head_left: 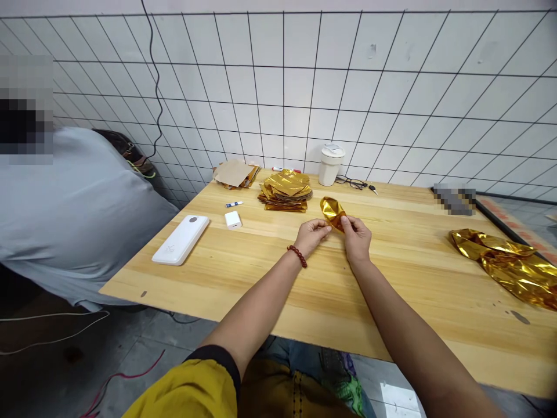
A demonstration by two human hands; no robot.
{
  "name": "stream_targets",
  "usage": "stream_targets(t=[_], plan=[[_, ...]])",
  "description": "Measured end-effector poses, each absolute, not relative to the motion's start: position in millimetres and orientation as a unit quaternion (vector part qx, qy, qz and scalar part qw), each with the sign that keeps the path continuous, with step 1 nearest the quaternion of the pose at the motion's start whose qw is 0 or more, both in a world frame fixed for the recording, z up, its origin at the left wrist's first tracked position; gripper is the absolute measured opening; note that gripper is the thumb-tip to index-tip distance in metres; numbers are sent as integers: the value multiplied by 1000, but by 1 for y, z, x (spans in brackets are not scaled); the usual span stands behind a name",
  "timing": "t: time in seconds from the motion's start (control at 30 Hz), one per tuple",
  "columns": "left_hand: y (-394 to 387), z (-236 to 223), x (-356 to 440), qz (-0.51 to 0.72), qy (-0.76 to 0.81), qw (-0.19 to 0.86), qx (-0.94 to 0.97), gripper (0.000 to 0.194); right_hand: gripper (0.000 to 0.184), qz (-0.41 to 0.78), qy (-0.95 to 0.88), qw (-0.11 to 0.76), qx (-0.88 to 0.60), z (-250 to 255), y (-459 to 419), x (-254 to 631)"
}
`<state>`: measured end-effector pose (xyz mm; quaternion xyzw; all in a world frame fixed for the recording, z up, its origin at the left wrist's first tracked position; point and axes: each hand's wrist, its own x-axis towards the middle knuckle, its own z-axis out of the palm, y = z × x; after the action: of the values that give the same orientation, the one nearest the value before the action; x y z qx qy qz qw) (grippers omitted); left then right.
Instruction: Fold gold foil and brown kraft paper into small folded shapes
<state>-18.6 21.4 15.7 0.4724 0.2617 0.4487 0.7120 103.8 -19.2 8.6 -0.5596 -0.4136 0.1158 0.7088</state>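
Observation:
Both my hands meet over the middle of the wooden table (270, 273). My left hand (310, 234), with a red bead bracelet at the wrist, pinches the near end of a small gold foil balloon (332, 211). My right hand (357, 237) is closed on the same end from the right. The balloon's rounded body points away from me and lies low over the table top. A stack of flat gold foil pieces (286, 191) sits just beyond my hands.
A crumpled gold foil sheet (507, 262) lies at the right edge. A white power bank (180, 239), small white charger (232, 219), white cup (331, 164), glasses (350, 182) and cardboard pieces (234, 173) sit on the table. A person in a grey shirt (73, 209) stands at the left.

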Motion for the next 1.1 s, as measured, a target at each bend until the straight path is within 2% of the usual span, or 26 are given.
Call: stream_targets(t=[0.1,0.23,0.27,0.37,0.53,0.7,0.87,1.1], plan=[[23,16,-20,457,268,711,461,30,32,194,-365,730,-544,14,-19,101],[24,23,-26,503,218,735,400,67,33,341,-341,704,-522,17,-20,102],[24,24,-28,495,197,750,392,71,33,368,-345,688,-522,17,-20,102],[22,28,-30,448,157,790,388,64,35,397,-372,648,-533,15,-21,103],[24,28,-31,466,163,793,358,49,40,307,-403,693,-512,16,-24,100],[29,24,-31,467,176,798,337,49,45,235,-478,674,-512,17,-26,95],[28,24,-31,471,169,795,344,54,26,150,-506,657,-539,16,-27,94],[28,26,-34,443,162,809,352,50,15,73,-525,647,-548,20,-29,96]])
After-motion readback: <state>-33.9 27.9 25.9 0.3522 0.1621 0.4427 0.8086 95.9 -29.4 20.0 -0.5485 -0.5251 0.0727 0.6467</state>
